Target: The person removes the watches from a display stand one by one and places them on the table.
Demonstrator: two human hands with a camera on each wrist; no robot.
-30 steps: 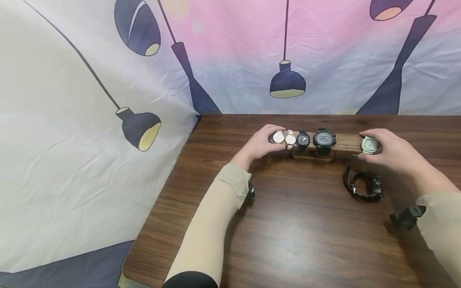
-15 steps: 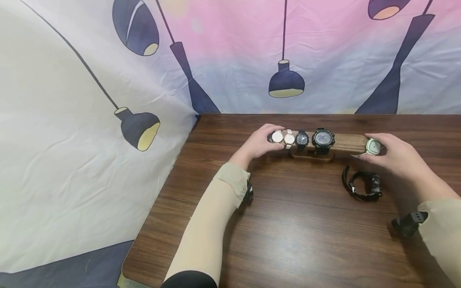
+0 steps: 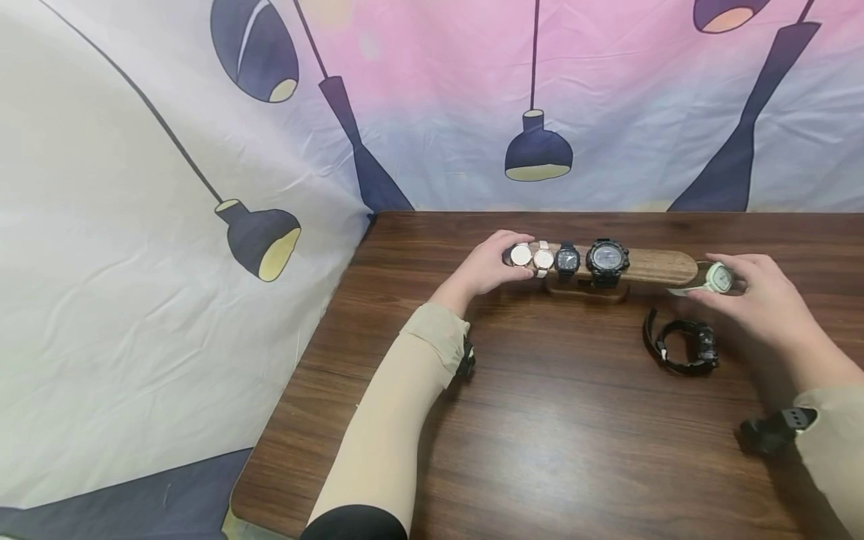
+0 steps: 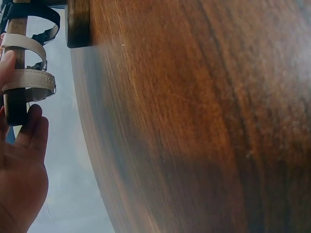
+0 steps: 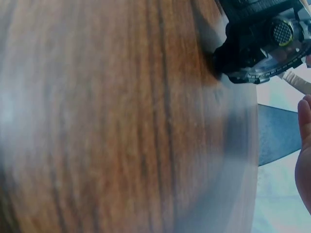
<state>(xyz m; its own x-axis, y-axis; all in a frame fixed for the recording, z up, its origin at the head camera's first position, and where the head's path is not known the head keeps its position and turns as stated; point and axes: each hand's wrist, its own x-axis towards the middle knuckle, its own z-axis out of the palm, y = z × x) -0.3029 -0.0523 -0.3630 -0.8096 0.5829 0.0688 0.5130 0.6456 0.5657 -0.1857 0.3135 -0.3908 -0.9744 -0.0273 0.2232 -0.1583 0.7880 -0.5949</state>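
A wooden watch stand (image 3: 660,267) with a rounded bar stands near the table's far side. My left hand (image 3: 481,268) grips its left end between thumb and fingers, beside a white-faced watch (image 3: 520,256). Along the bar sit a smaller white-strapped watch (image 3: 543,259), a square black watch (image 3: 567,260) and a bulky black watch (image 3: 607,257). My right hand (image 3: 772,304) pinches a pale green watch (image 3: 720,278), its face just beyond the bar's right end. The green strap trails left, near that end; whether it touches the bar, I cannot tell.
A loose black watch (image 3: 705,349) lies on its side in front of the stand's right end, close below my right hand. The brown wooden table (image 3: 540,442) meets a printed cloth backdrop (image 3: 445,150) behind and a pale cloth at the left.
My right hand has moved to the right, drawing the green watch from the bar's right end to just past it. The rounded bar end is now uncovered. My left hand stays put.
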